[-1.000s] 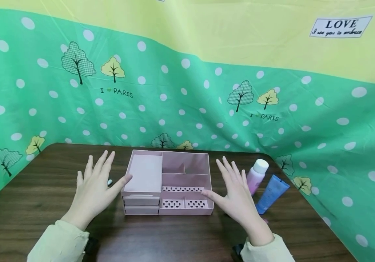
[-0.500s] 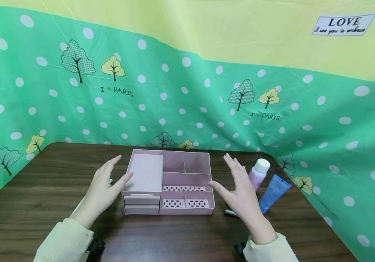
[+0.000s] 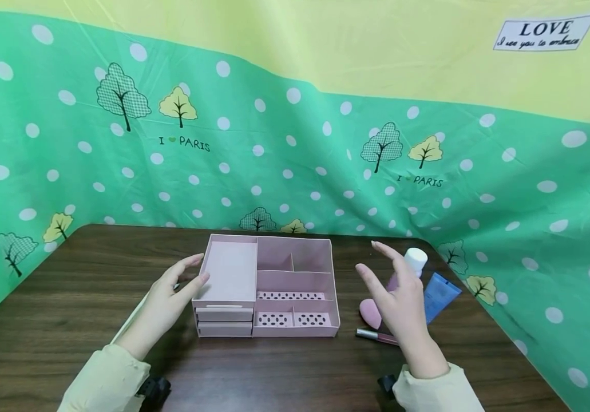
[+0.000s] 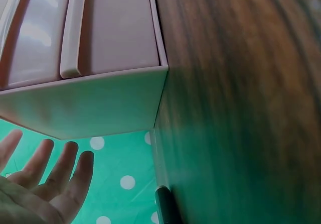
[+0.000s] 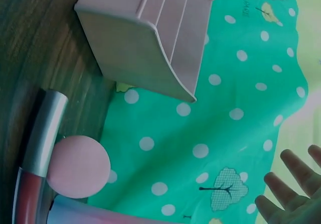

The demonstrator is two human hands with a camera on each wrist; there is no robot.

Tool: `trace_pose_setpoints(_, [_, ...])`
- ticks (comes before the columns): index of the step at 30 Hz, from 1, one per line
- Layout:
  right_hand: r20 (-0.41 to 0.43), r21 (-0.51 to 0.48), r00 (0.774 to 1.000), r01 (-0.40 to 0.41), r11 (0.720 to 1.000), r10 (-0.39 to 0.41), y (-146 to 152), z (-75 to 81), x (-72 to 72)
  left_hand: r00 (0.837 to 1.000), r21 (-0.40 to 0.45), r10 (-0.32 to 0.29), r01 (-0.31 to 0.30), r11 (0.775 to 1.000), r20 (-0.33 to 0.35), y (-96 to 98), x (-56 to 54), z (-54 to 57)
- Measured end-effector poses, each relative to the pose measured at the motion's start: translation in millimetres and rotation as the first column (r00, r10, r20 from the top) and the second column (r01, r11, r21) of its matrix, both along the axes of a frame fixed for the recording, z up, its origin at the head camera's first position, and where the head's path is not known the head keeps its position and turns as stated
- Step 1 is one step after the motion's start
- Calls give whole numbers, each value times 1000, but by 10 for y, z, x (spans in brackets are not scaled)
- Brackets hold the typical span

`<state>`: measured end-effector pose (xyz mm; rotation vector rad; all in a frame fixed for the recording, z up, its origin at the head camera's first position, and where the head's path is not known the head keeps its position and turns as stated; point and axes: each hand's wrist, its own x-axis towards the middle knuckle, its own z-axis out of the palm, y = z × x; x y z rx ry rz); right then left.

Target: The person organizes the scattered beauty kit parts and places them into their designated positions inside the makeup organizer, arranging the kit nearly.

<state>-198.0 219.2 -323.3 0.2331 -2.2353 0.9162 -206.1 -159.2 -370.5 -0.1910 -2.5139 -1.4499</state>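
Observation:
A pink desk organizer (image 3: 230,269) with open compartments and two small drawers stands mid-table. Beside its left wall is my left hand (image 3: 158,315), its thumb and fingertips at the edge; I cannot tell whether they touch. In the left wrist view those fingers (image 4: 75,186) are loosely extended, holding nothing. My right hand (image 3: 405,306) hovers over the right-hand items, thumb and index finger spread apart. Near it lie a pink makeup sponge (image 3: 370,313) and a lip gloss tube (image 3: 372,335) with a silver cap. The hand partly hides a white-capped pink bottle (image 3: 416,260) and a blue squeeze tube (image 3: 441,294).
A thin pale stick-like item (image 3: 131,318) lies mostly hidden behind the left hand. In the left wrist view a dark rod end (image 4: 168,206) shows on the table. A green and yellow patterned cloth (image 3: 274,143) hangs behind the brown wooden table (image 3: 274,377).
My left hand has moved right, up to the organizer's side. My right hand has shifted right and turned, uncovering the sponge and lip gloss tube. The organizer stays in place.

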Motion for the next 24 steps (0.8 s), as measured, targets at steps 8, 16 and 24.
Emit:
trace_pose_setpoints(8, [-51, -85, 998, 20, 996, -24, 123, 81, -8, 999, -17, 14, -13, 1000, 34, 10, 8, 0])
trace_pose_setpoints(16, [-72, -173, 991, 99, 980, -113, 312, 220, 21, 998, -26, 11, -10, 1000, 59, 9, 25, 29])
trace_pose_setpoints(24, [29, -248, 979, 201, 948, -200, 494, 292, 63, 998, -18, -2, 4, 1000, 70, -4, 21, 26])
